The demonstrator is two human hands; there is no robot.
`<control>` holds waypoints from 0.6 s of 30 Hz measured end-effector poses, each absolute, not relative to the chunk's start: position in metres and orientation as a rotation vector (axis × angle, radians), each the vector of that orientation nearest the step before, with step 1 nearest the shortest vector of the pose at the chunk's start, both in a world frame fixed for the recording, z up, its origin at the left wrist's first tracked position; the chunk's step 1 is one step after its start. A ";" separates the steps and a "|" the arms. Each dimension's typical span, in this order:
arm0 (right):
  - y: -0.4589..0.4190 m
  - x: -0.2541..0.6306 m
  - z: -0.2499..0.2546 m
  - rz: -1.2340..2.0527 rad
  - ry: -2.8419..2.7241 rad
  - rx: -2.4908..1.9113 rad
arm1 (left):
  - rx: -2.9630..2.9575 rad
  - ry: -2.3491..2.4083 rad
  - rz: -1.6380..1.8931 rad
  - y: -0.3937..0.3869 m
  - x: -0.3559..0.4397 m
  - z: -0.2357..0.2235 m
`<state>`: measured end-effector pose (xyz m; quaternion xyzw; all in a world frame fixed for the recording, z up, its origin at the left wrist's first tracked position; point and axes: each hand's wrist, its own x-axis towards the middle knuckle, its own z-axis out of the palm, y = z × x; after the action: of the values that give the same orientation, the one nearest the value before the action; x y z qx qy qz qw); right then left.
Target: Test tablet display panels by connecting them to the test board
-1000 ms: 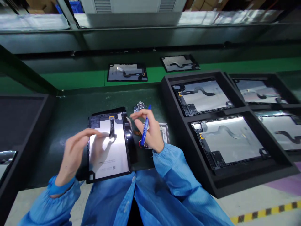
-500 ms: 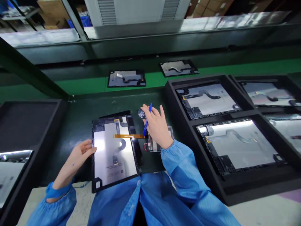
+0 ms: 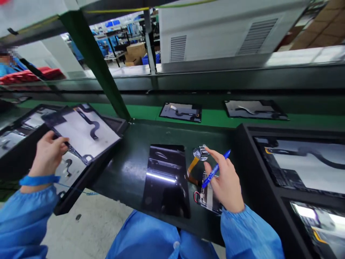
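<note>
My left hand [image 3: 51, 153] pinches the edge of a tablet screen panel [image 3: 88, 133], its silvery back and black flex cable facing up, tilted above the left black tray. A blue pen [image 3: 217, 168] is tucked in my right hand [image 3: 226, 180], with the index finger and thumb apart near a shiny round metal piece [image 3: 201, 153]. Below this lies a small circuit board with a battery [image 3: 208, 196], partly hidden by the hand, with a red wire and an orange ribbon cable [image 3: 192, 166]. A glossy black screen panel [image 3: 167, 183] rests face up on the bench between my hands.
To the right stands a black foam tray [image 3: 280, 192] with screen panels in its compartments. The left black tray [image 3: 72, 201] holds another panel. Two panels [image 3: 180, 112] lie on the green strip at the back. A green post [image 3: 94, 64] rises at the back left.
My left hand has lifted the screen panel off the bench and carried it left over the tray, uncovering the glossy panel. The orange ribbon no longer lies across it. The view has turned left.
</note>
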<state>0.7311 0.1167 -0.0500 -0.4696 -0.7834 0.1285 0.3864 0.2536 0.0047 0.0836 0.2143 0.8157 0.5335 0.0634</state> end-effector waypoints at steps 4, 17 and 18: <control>0.117 0.732 -0.048 0.322 -1.994 -1.194 | 0.926 2.925 1.424 0.016 0.214 0.084; 0.115 0.744 -0.052 0.378 -1.973 -1.301 | 1.917 2.407 0.749 -0.010 0.184 0.003; 0.114 0.744 -0.051 0.386 -1.970 -1.305 | 1.943 2.380 0.755 -0.012 0.185 0.002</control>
<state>0.7444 0.1141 -0.0512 -0.5075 -0.7659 0.1500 0.3651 0.1850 -0.0125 0.0019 0.6142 0.7521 0.2387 -0.0111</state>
